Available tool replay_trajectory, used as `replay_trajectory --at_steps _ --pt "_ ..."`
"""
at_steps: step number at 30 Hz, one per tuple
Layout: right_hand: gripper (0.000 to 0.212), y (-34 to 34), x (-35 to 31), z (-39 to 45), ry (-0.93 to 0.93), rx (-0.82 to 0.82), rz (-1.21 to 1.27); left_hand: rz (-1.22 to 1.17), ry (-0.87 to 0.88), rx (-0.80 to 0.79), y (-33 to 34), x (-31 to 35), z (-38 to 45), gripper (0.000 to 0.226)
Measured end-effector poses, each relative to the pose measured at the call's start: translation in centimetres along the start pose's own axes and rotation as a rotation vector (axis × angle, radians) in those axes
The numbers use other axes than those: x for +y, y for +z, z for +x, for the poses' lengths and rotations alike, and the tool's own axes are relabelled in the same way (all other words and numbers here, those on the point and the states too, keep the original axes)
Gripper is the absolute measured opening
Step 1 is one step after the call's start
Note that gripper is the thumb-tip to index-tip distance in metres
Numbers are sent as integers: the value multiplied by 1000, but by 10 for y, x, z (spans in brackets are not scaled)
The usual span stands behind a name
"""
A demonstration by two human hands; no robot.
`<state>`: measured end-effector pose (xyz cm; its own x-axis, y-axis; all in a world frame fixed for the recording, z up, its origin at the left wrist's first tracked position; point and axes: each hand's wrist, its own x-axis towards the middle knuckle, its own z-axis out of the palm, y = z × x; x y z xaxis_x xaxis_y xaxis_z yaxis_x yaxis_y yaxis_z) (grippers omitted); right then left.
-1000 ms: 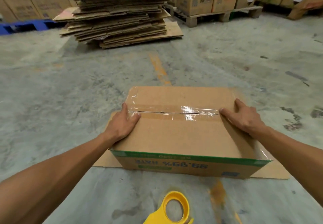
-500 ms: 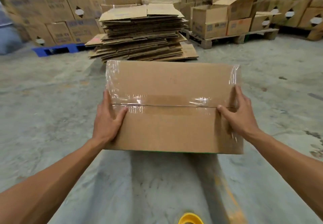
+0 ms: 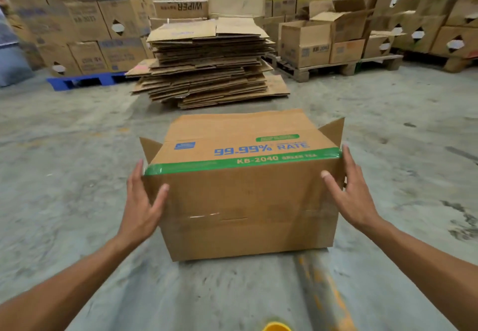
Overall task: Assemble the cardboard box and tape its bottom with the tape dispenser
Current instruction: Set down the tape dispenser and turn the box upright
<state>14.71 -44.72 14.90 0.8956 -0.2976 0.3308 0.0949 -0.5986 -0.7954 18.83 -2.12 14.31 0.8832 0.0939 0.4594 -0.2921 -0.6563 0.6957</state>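
Note:
The cardboard box point(image 3: 245, 193) is held between my hands above the concrete floor, tipped so its taped bottom faces me and the printed side with the green stripe faces up. A clear tape strip runs across the bottom seam. Two open flaps stick out at the far end. My left hand point(image 3: 141, 209) grips the left edge, thumb on the taped face. On the right edge sits my right hand point(image 3: 354, 196), placed the same way. Only the top of the yellow tape dispenser point(image 3: 276, 326) shows, at the bottom edge of the head view.
A pile of flattened cardboard point(image 3: 207, 67) lies on the floor straight ahead. A blue pallet point(image 3: 82, 81) sits at the left, a wooden pallet point(image 3: 336, 68) with open boxes at the right. Stacked cartons line the back. A faded yellow floor line point(image 3: 323, 292) runs under the box.
The box was lifted off the floor and rotated away from me; its taped bottom went from facing up to facing me. Both hands stayed on its sides. My view rose.

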Motion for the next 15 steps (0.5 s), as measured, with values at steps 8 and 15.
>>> replay_trajectory --at_steps 8,15 --pt "66 -13 -34 77 248 -71 72 142 -298 -151 -16 27 74 72" --pt "93 -15 -17 77 490 -398 123 -101 -505 -430 -9 4 74 87"
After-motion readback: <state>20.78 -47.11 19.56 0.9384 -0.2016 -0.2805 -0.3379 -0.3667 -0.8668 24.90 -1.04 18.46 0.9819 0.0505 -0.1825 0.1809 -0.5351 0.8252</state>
